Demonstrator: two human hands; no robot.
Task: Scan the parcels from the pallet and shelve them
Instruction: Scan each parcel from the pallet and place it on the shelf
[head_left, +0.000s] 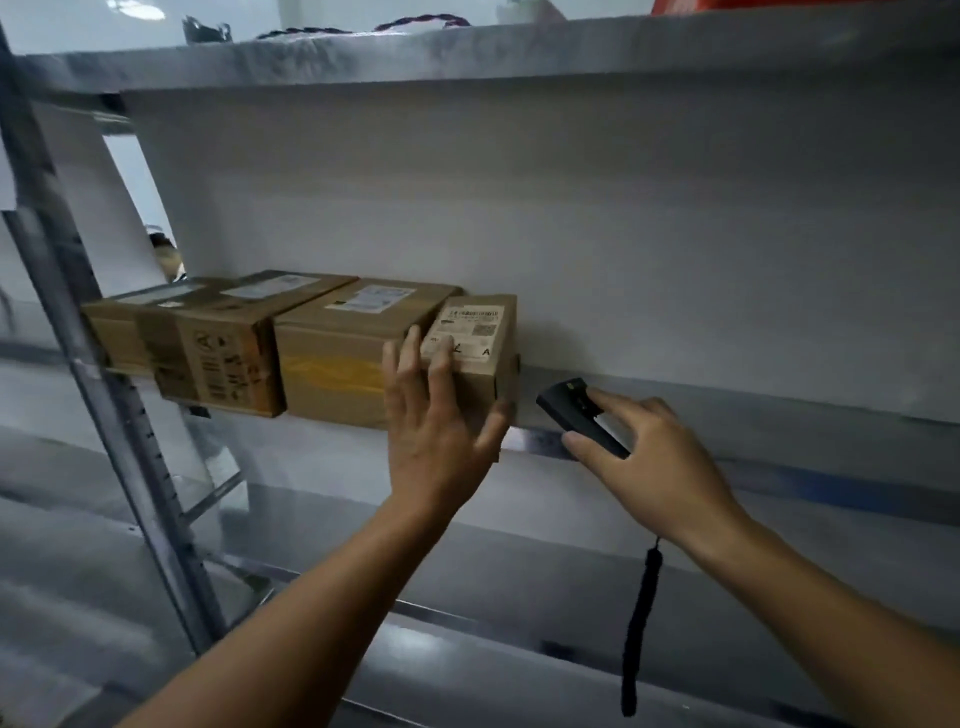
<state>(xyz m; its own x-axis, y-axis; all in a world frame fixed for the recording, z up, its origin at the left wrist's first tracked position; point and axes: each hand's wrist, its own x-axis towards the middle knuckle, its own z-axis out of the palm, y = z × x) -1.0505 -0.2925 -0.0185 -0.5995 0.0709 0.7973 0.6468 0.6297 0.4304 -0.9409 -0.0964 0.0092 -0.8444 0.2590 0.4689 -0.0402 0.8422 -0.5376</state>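
Small brown cardboard parcel (477, 345) with a white label sits at the front edge of the grey metal shelf (727, 431), touching a larger brown cardboard box (332, 364) on its left. Left hand (436, 421) presses flat on its front, fingers straight. Right hand (660, 467) pinches a small black scanner (579, 418).

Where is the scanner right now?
In the head view it is right of centre: the right hand holds the scanner at the front edge of the shelf, just right of the small box.

Dim, flat indoor light; soft overall blur; wide-angle bending at edges; faint shadows
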